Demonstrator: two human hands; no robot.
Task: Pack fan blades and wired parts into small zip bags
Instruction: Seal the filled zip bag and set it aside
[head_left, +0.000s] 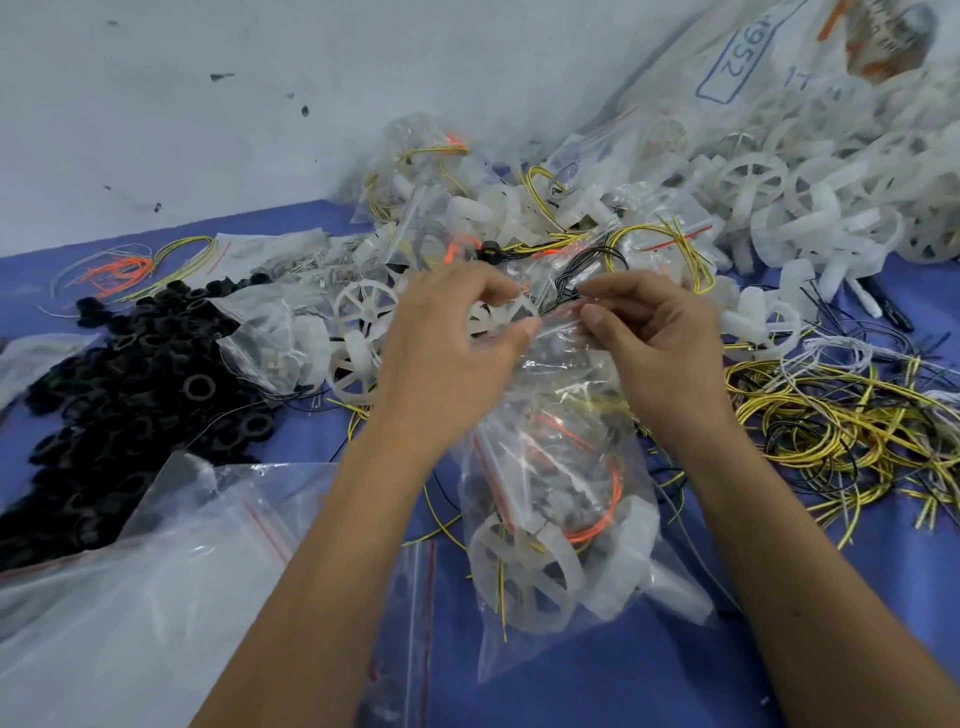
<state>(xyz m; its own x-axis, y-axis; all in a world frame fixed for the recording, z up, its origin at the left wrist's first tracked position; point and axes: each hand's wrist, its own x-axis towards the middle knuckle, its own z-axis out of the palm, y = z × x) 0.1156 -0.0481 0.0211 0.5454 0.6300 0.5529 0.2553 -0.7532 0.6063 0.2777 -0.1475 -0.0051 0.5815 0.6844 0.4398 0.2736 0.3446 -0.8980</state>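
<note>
Nearest you, clear plastic bags with red zip strips (171, 561) lie on the blue table (649, 686). Your left hand (447, 343) and right hand (654, 332) both pinch the top edge of a small clear zip bag (561, 499) holding a white plastic fan blade (524, 571) and orange wire. Beyond: black rings (130, 374), yellow wires (841, 431), white fan blade pile (831, 197).

Bare blue table (597, 691) lies open near the person; black plastic rings (130, 374) and tangled yellow wires (841, 431) flank it.
</note>
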